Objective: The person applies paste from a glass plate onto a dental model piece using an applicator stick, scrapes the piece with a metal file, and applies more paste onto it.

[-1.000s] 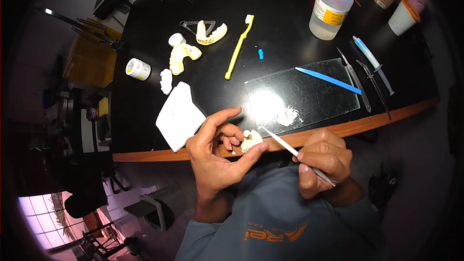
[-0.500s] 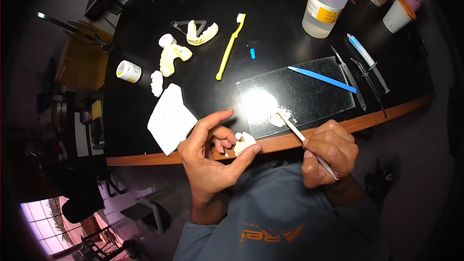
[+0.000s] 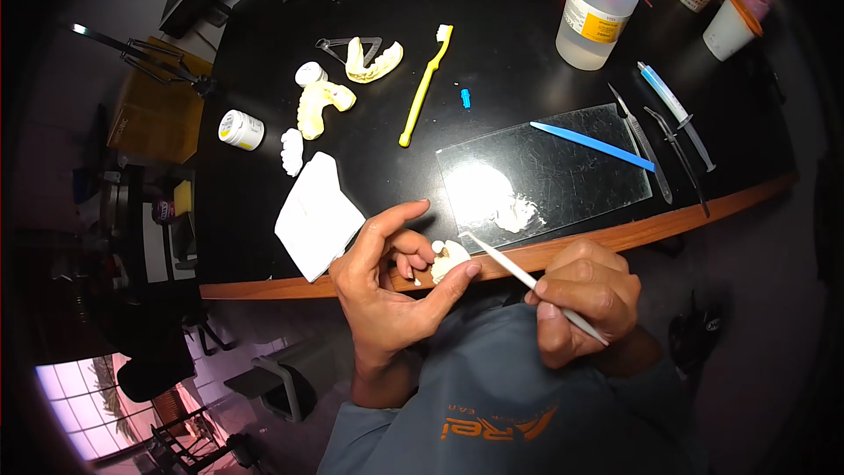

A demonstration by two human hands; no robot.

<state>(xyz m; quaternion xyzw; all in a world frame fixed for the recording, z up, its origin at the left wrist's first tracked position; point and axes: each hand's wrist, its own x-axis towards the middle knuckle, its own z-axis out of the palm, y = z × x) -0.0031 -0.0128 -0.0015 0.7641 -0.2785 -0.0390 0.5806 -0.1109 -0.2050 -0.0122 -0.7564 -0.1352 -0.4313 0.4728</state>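
Observation:
Between thumb and fingers, my left hand [image 3: 384, 286] grips a small cream dental model [image 3: 450, 262] at the table's front edge; a rounded white knob stands up on it. My right hand [image 3: 587, 301] is closed around a slim white mixing spatula [image 3: 505, 264]. The spatula's tip is just right of the model; I cannot tell whether they touch. Beyond it lies a glass slab [image 3: 571, 171] with a smeared mound of white paste [image 3: 516, 213] near its front edge. A blue plastic spatula [image 3: 589, 145] rests across the slab's far right part.
Left of the slab are a folded white paper [image 3: 316, 215], yellow dental casts [image 3: 321, 107], a white jar [image 3: 241, 129] and a yellow toothbrush [image 3: 425, 88]. On the right lie tweezers [image 3: 642, 145] and a syringe [image 3: 675, 105]. A large bottle [image 3: 596, 18] stands behind.
My right hand has drawn the spatula's tip out of the paste and leftward, close to the model. My left hand keeps its hold on the model. The whole view has shifted slightly.

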